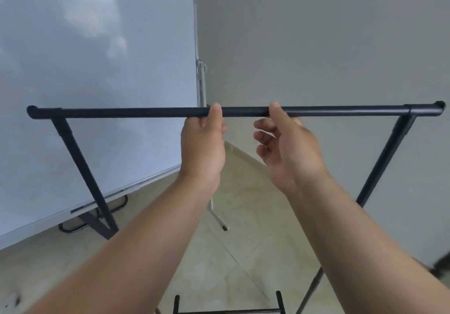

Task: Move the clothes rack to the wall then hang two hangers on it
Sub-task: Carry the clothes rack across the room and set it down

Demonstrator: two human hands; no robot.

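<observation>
- the rack point(121, 113) stands between a whiteboard point(97, 70) on the left and a wall point(341, 45) behind, its top bar level.
- left hand point(203, 143) is wrapped around the bar near its middle, thumb over the top.
- right hand point(287, 148) sits just beside it: thumb on the bar, fingers loose and curled below, not closed around it.

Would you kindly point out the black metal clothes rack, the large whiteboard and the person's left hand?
black metal clothes rack point(121, 113): head view, on its top bar.
large whiteboard point(97, 70): head view, on its white face.
left hand point(203, 148): head view, on the back of the hand.
</observation>
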